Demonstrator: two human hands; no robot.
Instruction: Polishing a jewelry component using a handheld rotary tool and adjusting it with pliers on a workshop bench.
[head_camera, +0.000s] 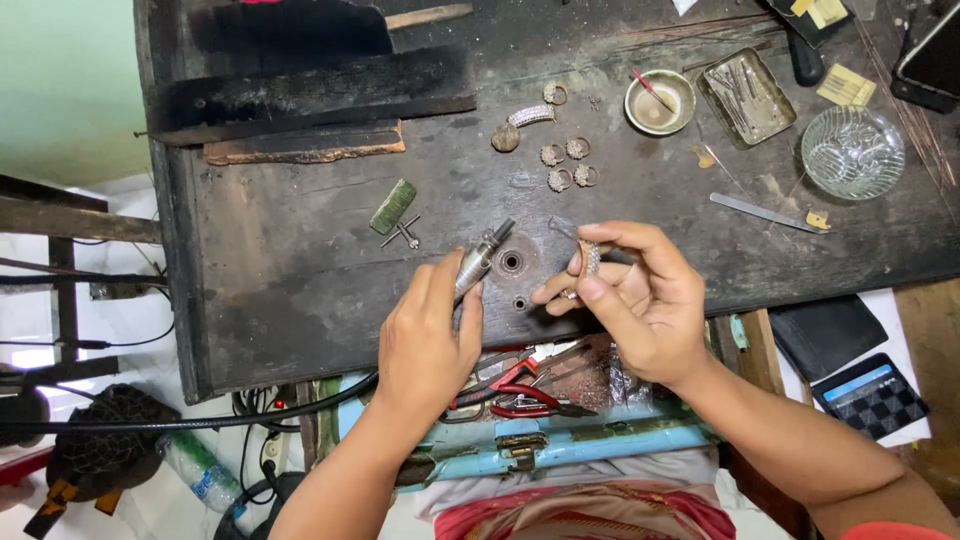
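The left hand (425, 335) grips a silver rotary handpiece (478, 262), its tip aimed rightward; the right hand (640, 300) pinches a small stone-set ring (590, 258) above the dark wooden desk (300, 250). Seemingly polishing; bringing tip to ring needs steadiness

My left hand (428, 335) grips a metal rotary handpiece (478, 260) over the dark workbench (300, 250); my right hand (640, 295) pinches a small stone-set ring (590, 257) beside it, loose rings (565, 165) lying beyond.
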